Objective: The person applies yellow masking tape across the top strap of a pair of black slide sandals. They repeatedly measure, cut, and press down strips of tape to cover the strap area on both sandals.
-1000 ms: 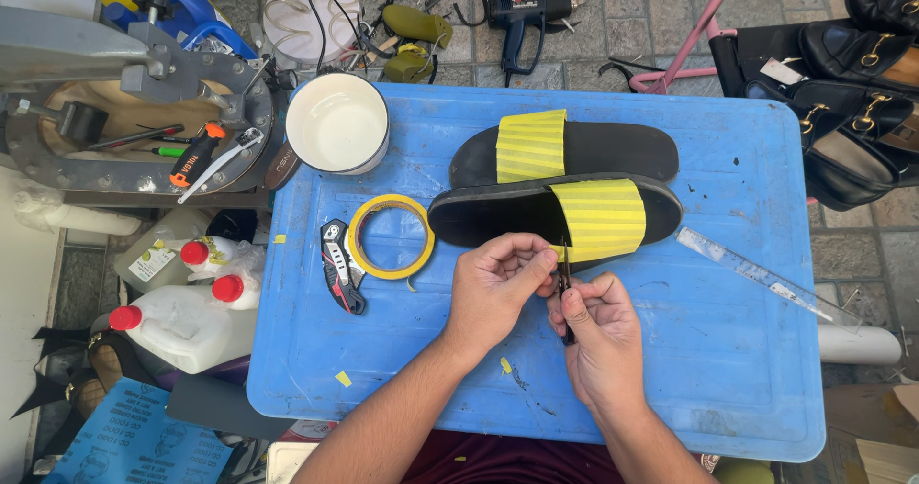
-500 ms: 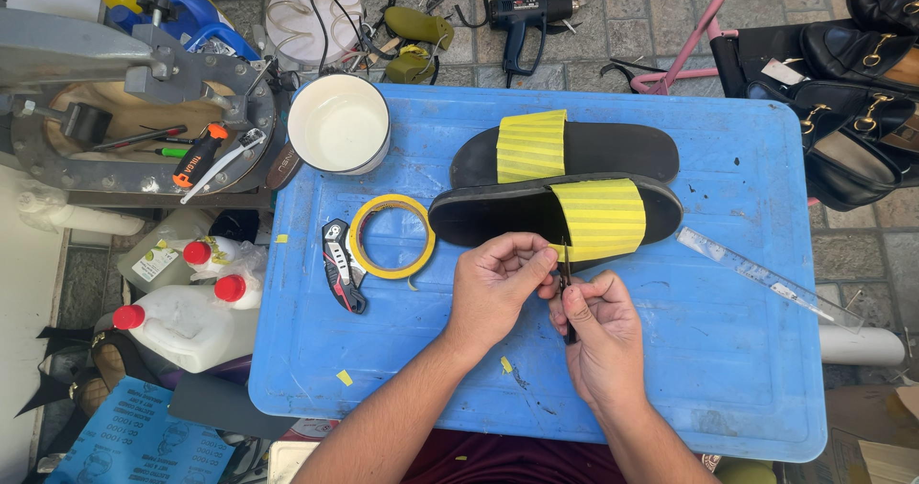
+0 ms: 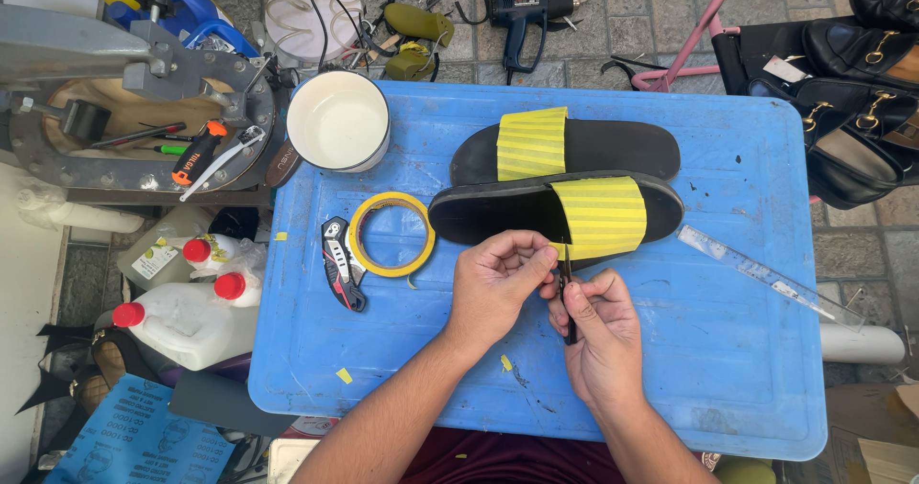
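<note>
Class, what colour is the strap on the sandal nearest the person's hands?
Yellow, with faint stripes, on the near sandal's strap; its sole is black. The head view shows it.

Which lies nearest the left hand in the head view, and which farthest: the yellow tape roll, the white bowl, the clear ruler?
From the left hand:
1. Yellow tape roll, just to its left on the blue table.
2. White bowl, up-left at the table's far corner.
3. Clear ruler, far right, beyond the right hand.

The left hand (image 3: 493, 278) and right hand (image 3: 595, 329) hide most of the thin dark tool (image 3: 567, 297); shoes (image 3: 862, 111) at three o'clock are cropped.
</note>
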